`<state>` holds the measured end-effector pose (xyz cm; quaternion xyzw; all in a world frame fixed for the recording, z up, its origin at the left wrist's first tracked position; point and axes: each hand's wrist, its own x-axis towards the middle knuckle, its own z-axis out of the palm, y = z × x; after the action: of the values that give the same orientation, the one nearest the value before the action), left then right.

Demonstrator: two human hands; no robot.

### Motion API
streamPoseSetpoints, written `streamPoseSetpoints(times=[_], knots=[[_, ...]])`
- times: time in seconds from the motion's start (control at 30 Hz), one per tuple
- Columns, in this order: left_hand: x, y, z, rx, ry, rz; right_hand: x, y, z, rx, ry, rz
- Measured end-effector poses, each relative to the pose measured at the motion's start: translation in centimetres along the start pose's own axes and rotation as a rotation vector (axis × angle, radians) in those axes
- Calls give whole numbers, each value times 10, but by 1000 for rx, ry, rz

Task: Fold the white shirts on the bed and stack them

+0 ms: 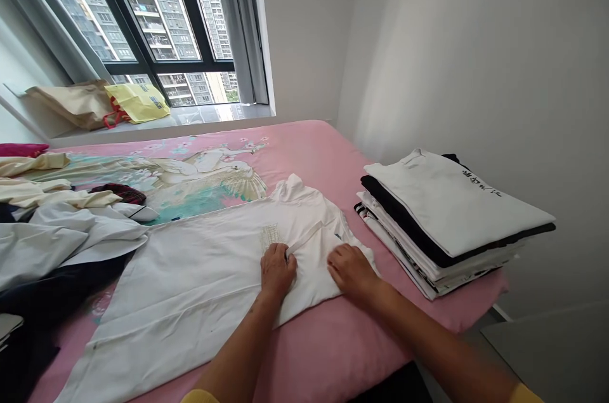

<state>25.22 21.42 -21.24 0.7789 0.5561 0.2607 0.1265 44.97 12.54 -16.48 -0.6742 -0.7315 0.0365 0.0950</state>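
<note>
A white shirt point(200, 270) lies spread flat on the pink bed point(333, 352), its collar end toward the right. My left hand point(277, 271) rests knuckles-up on the shirt near the collar, fingers curled and pinching a narrow fold of the white fabric. My right hand point(352, 271) presses down on the shirt's collar end just to the right, fingers bent onto the cloth. The two hands are about a hand's width apart.
A stack of folded white and black clothes point(447, 219) sits on the bed's right corner by the wall. A heap of unfolded garments point(61, 231) covers the left side. Bags point(136, 101) rest on the window sill. The bed's near edge runs below my arms.
</note>
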Motion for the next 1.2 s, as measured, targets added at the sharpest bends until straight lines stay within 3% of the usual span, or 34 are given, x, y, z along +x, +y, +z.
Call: streamPoseSetpoints(times=[0.1, 0.17, 0.23, 0.3, 0.43, 0.47, 0.53, 0.6, 0.67, 0.8, 0.83, 0.9, 0.97, 1.0, 1.07, 1.13, 1.2], knots=[[1, 0, 1, -20, 7, -2, -42, 18, 1, -13, 118, 225], [0, -1, 1, -50, 49, 12, -54, 22, -5, 13, 201, 309], [-1, -1, 2, -81, 121, 58, -55, 8, -11, 99, 244, 237], [-2, -1, 2, -82, 153, 133, -47, -19, -12, 202, 237, 74], [-4, 0, 1, 7, 99, 178, -22, -61, 7, 309, 35, -170], [-5, 1, 1, 23, 98, 164, -16, -62, 12, 302, -26, -144], [-5, 2, 1, 36, 99, 141, -5, -52, 18, 248, -97, 63], [-5, 3, 1, 35, 98, 129, 0, -37, 18, 175, -90, 333], [-5, 3, 1, 30, 91, 122, 0, -29, 15, 142, -36, 421], [-5, 4, 0, 8, 90, 123, -1, -35, 17, 205, -37, 68], [-5, 4, 0, 3, 89, 122, 1, -38, 18, 207, -69, 57], [-5, 4, 0, 0, 79, 114, 7, -39, 19, 171, -110, 223], [-5, 4, -1, 1, 67, 106, 13, -40, 18, 123, -62, 426], [-5, 4, -1, 3, 64, 102, 15, -40, 17, 114, -18, 438], [-5, 4, 0, 4, 61, 96, 16, -41, 15, 144, 24, 255], [-5, 4, 0, 2, 67, 92, 17, -42, 17, 183, -25, 88], [-5, 4, 0, -6, 74, 95, 19, -40, 20, 173, -87, 204]])
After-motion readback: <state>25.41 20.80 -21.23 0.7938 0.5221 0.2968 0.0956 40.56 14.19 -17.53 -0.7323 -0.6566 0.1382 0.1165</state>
